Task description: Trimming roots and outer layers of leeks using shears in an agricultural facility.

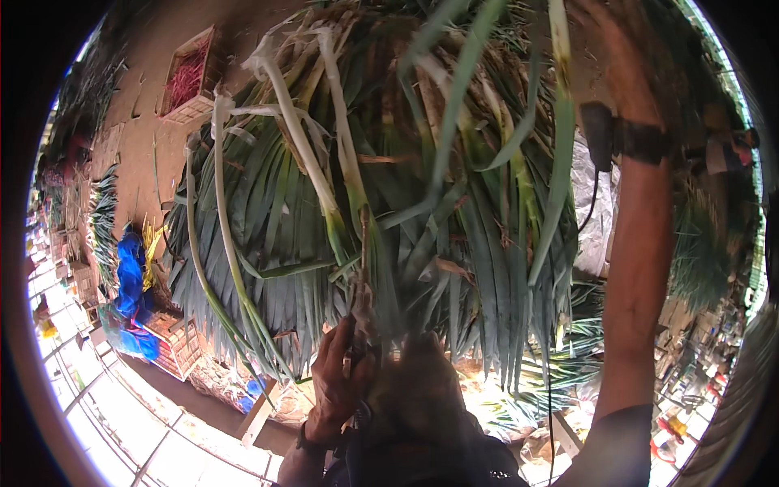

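A large heap of leeks (276, 219) fills the middle, green leaves fanning toward me. Several leeks with long white stalks (299, 146) lie loose over it on the left. My left hand (334, 380) is at the heap's near edge, its fingers closed around a narrow, brownish blade-like tool (363, 276) that points away from me. My right arm (637, 235) reaches far forward along the right side, a dark strap (641, 142) at its wrist. My right hand (599, 15) is dim and partly cut off at the top edge, its fingers unreadable. Near it hangs a long leek leaf (558, 146).
On the brown ground at the far left stands a crate (195, 107) of reddish contents. Blue netting (131, 272) and another slatted crate (172, 345) lie at the left. Whitish plastic sheeting (592, 207) shows between the heap and my right arm. More leeks (523, 381) lie beneath.
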`<state>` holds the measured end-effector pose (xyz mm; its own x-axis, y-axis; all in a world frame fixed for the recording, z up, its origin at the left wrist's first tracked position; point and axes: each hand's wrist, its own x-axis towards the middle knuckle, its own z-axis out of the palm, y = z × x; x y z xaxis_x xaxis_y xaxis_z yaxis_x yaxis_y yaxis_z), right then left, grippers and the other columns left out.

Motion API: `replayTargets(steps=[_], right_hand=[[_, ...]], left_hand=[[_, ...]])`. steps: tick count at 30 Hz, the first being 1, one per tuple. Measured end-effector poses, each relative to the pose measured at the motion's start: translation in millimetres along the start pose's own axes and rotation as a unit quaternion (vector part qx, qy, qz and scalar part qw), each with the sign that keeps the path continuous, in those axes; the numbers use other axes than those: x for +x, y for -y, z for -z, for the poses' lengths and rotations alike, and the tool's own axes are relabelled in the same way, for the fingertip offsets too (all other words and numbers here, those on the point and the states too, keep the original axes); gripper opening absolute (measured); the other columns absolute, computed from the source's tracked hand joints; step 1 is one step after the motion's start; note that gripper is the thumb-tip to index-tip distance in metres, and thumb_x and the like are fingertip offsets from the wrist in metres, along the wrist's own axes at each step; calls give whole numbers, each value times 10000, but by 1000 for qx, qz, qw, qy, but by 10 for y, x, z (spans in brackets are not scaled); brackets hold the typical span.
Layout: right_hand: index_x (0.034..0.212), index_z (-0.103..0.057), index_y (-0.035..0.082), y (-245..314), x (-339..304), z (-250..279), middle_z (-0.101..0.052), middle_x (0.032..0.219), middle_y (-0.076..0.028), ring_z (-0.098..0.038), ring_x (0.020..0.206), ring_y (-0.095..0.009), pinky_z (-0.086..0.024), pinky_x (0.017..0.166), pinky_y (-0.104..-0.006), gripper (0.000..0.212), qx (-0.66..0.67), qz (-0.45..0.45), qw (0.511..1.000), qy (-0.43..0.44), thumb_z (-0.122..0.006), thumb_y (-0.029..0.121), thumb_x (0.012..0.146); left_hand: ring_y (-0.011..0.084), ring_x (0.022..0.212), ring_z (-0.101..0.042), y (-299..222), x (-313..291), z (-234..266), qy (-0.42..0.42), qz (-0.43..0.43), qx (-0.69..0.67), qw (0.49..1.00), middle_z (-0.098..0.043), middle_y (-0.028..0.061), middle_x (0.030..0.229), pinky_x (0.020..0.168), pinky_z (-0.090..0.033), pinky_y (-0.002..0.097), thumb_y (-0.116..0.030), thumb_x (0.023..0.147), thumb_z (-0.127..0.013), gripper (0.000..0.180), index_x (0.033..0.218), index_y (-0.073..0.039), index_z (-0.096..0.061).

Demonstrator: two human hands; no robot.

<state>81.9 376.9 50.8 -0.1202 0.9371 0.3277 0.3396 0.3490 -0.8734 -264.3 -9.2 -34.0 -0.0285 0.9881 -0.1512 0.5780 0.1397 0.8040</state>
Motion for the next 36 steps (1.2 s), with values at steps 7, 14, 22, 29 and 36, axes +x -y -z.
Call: replayTargets(steps=[7,14,22,29,36], right_hand=[[1246,-593,20,-1297,-2291,-219,-680,906,-168,-661,798,-390,-536,690,-492,484,-529,-17,841,107,-754,229,841],[1355,-512,14,-1262,-2572,-438,-596,1095,-129,-610,1010,-325,-506,826,-461,732,-611,-116,773,123,-837,294,762],[1297,-576,-8,-1181,-2382,-315,-605,1055,-127,-609,992,-293,-505,801,-414,667,-615,-91,768,151,-818,308,762],[1387,-491,-45,-1501,-2168,-420,-602,1067,-164,-606,1031,-320,-520,820,-455,782,-606,-129,775,126,-804,247,734],[1461,-356,-73,-1135,-2629,-178,-562,1255,-260,-569,1126,-418,-496,906,-519,971,-509,-103,835,182,-825,244,671]], left_hand=[[394,1028,-666,-214,0,-443,98,-20,-32,994,-616,254,1222,830,-564,419,-31,802,-726,629,1372,88,-489],[376,942,-697,-385,71,-777,149,-88,-24,985,-621,250,1189,738,-587,396,-94,850,-755,632,1399,58,-481],[458,1046,-612,-465,5,-911,182,-26,-18,983,-601,251,1163,793,-550,494,-204,846,-735,615,1383,-42,-485],[472,1018,-618,-418,-28,-1029,162,-17,-40,986,-599,261,1169,790,-547,501,-207,855,-734,614,1381,-17,-481],[472,974,-624,-473,37,-1168,151,-89,-46,983,-593,265,1169,777,-544,496,-199,875,-714,623,1397,25,-457]])
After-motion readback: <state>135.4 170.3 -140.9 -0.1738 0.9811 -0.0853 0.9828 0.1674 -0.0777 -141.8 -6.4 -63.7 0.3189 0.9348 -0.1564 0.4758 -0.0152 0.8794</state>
